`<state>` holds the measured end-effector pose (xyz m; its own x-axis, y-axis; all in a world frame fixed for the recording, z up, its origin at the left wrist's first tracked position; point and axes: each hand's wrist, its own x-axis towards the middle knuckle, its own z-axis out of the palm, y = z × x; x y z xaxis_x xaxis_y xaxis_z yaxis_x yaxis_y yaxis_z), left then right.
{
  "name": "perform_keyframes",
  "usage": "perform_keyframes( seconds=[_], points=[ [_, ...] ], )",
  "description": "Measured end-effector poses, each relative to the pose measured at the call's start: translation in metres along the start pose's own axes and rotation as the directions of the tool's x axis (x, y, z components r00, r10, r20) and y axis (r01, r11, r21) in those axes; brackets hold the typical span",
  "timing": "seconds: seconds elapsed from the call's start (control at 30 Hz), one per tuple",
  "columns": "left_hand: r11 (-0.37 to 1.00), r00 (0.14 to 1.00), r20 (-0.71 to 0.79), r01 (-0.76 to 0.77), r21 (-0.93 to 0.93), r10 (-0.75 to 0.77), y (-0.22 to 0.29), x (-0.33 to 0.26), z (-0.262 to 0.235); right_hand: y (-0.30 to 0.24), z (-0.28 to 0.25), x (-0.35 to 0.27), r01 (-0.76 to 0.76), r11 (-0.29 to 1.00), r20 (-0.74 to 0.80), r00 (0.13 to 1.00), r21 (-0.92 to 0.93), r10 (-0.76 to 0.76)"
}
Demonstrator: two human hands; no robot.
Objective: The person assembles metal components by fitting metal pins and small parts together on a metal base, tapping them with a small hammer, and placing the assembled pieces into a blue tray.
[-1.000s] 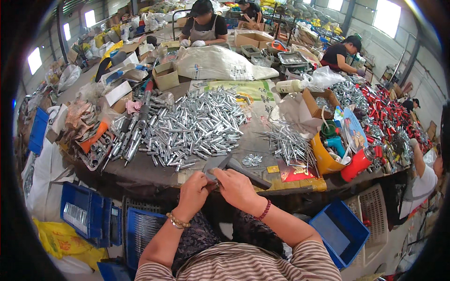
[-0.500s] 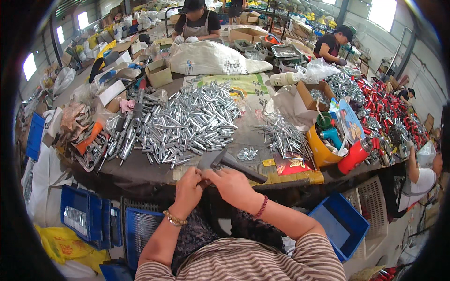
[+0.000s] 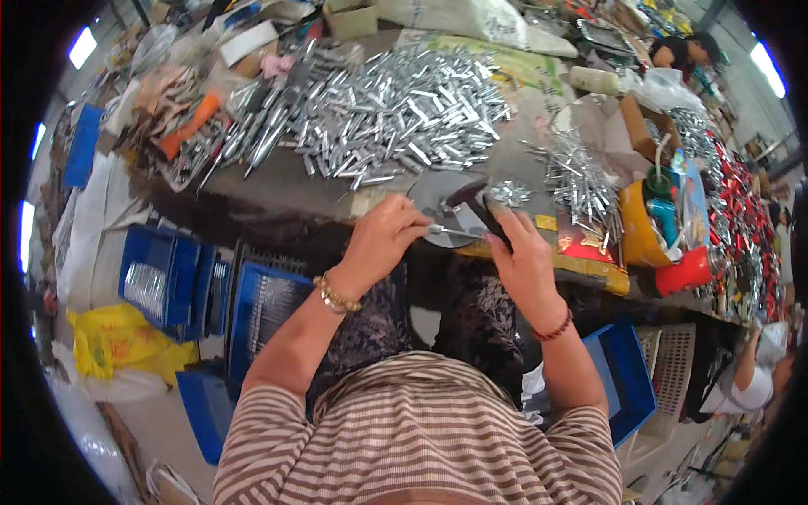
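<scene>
My left hand (image 3: 385, 234) pinches a short metal sleeve with a thin rod (image 3: 454, 231) sticking out to the right. My right hand (image 3: 528, 263) is closed round the dark handle of a hammer (image 3: 486, 215), whose head is over a round grey metal plate (image 3: 431, 192) at the table's front edge. The rod's tip lies close to the right fingers. Right behind the plate is a small heap of short metal pieces (image 3: 511, 193). Farther back spreads a large pile of silvery metal tubes (image 3: 404, 114). To the right lies a bundle of thin metal rods (image 3: 582, 177).
A yellow tub (image 3: 637, 227) and a red bottle (image 3: 686, 276) stand at the table's right front. Blue bins (image 3: 156, 273) sit low on my left, another blue bin (image 3: 621, 379) low on my right. Red-handled parts (image 3: 741, 219) heap up far right. A person (image 3: 686, 55) is at the back right.
My hands, together before, are now apart. My right hand has moved right and taken hold of the hammer. The thin rod now shows in my left hand. The view has tilted down.
</scene>
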<state>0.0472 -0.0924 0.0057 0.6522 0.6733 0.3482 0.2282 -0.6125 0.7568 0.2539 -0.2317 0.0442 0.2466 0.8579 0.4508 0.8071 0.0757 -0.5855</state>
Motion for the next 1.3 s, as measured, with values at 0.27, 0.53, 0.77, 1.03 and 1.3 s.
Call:
perform_keyframes(
  seconds=[0.27,0.53,0.77,1.03,1.3],
  points=[
    [0.999,1.0,-0.01,0.009,0.047,-0.008,-0.002,-0.008,-0.001,-0.022,-0.003,-0.024,0.1,0.989,0.014,0.995,-0.11,-0.099],
    [1.0,1.0,-0.009,0.027,0.009,-0.027,-0.001,-0.006,-0.003,-0.019,0.0,-0.006,-0.029,1.0,0.078,0.997,0.004,0.028],
    [0.999,0.998,0.042,0.049,-0.022,-0.048,-0.001,-0.004,-0.008,-0.002,0.011,0.009,0.238,0.911,0.037,0.97,-0.338,-0.24],
    [1.0,0.999,-0.042,-0.027,0.007,0.028,-0.009,-0.016,0.002,-0.027,0.021,-0.025,-0.116,0.984,0.261,0.954,-0.136,0.148],
    [0.73,0.858,-0.035,0.415,-0.543,-0.513,0.021,-0.045,0.029,-0.03,0.037,-0.04,-0.508,0.797,0.453,0.824,0.326,0.34]
  ],
)
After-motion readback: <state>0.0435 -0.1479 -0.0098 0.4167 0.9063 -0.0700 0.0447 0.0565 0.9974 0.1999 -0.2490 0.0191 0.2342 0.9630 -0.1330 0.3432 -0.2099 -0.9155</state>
